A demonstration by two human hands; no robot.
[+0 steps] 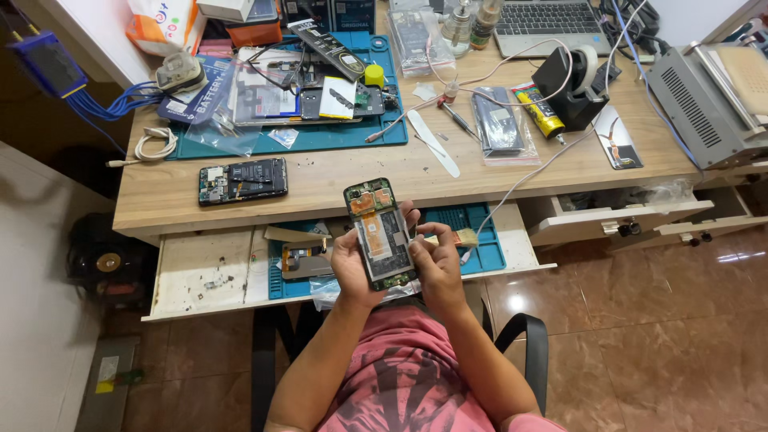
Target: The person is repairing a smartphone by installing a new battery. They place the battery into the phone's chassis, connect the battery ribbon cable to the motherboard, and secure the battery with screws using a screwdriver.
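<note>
Nearest the camera, the left hand (350,268) grips an opened phone (380,234) along its left edge, fingers closed around it, its back cover off and circuit boards showing. The right hand (438,260) has its fingers closed on the phone's right side and also holds a small brush (454,238). The phone is held above an open drawer (200,276) lined with a blue mat (484,252). Farther off, a second opened phone (242,180) lies on the wooden surface (336,172), with a black tape dispenser (570,80) beyond.
</note>
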